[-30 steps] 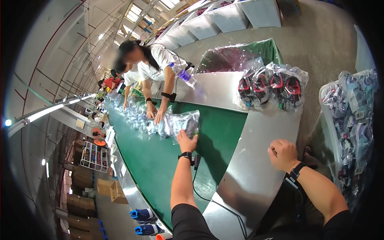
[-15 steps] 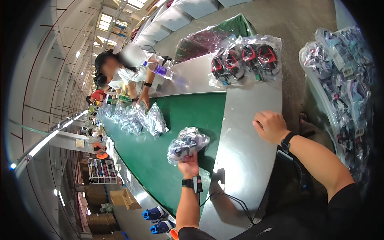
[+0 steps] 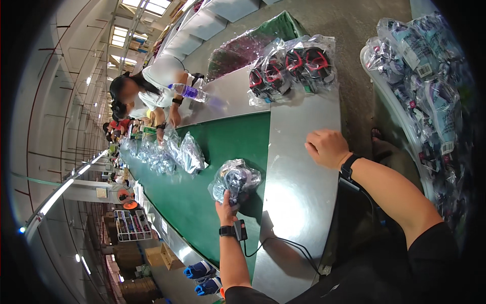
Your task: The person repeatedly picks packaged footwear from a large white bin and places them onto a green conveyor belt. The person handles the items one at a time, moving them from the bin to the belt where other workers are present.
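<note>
My left hand (image 3: 226,209) grips the near end of a clear plastic bag of shoes (image 3: 236,180), its thumb lying on top. The bagged shoes are grey and blue, held over the green conveyor belt (image 3: 238,136). My right hand (image 3: 328,149) hovers over the bare metal end of the line (image 3: 302,190), loosely curled, and nothing shows in it. Farther along the belt lie several bagged pairs of shoes (image 3: 190,156), the closest of them apart from my bag. Black bands circle both my wrists.
Bagged black-and-red shoes (image 3: 309,67) sit at the metal table's far corner. Beside them a bottle (image 3: 190,92) lies on the ledge near a co-worker (image 3: 159,83). A bin of bagged shoes (image 3: 425,86) stands right. Blue shoes (image 3: 202,277) are at the lower left. A cable (image 3: 283,240) trails from my left wrist.
My left hand has turned over with the bag, bringing its thumb on top. The co-worker's hand has drawn back from the nearest bags. My right hand stays curled over the metal.
</note>
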### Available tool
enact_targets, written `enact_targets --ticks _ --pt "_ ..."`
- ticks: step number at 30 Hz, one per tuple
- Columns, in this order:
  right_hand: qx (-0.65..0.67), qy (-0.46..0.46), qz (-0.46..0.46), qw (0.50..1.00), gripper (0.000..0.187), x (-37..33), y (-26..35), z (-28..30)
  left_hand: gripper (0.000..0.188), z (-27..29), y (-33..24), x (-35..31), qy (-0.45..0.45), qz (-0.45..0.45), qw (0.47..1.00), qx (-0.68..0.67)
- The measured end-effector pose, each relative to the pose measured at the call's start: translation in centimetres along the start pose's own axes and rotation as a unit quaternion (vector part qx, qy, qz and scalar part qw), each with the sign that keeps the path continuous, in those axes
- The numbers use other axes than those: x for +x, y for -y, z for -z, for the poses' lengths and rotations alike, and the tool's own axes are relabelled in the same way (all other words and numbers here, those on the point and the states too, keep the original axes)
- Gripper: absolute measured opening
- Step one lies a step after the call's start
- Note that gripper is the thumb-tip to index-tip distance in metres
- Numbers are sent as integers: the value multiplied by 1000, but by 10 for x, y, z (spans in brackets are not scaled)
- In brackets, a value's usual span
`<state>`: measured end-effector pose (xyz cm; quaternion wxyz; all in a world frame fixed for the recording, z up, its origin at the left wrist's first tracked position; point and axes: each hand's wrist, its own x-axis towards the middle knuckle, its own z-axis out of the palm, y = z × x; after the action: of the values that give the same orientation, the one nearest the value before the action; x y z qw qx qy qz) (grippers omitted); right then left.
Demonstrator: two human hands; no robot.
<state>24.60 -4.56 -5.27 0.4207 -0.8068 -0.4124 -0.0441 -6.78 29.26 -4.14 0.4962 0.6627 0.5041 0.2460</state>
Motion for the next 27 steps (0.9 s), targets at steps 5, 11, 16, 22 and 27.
enact_targets --ticks 5,11,16,22,27 --pt "-4 11 -12 1000 16 1 1 1 52 -10 0 -22 134 169 908 -359" --pt "-5 14 -14 1000 16 0 1 2 60 -41 -28 -93 211 138 875 -412" --pt "-16 24 -13 999 18 1 1 1 65 -48 -36 -150 148 103 920 -349" --pt "7 29 -22 999 20 1 1 4 64 -53 -19 -187 229 142 877 -398" --pt "2 43 -25 999 22 -1 4 7 63 -56 -16 -211 274 154 862 -397"
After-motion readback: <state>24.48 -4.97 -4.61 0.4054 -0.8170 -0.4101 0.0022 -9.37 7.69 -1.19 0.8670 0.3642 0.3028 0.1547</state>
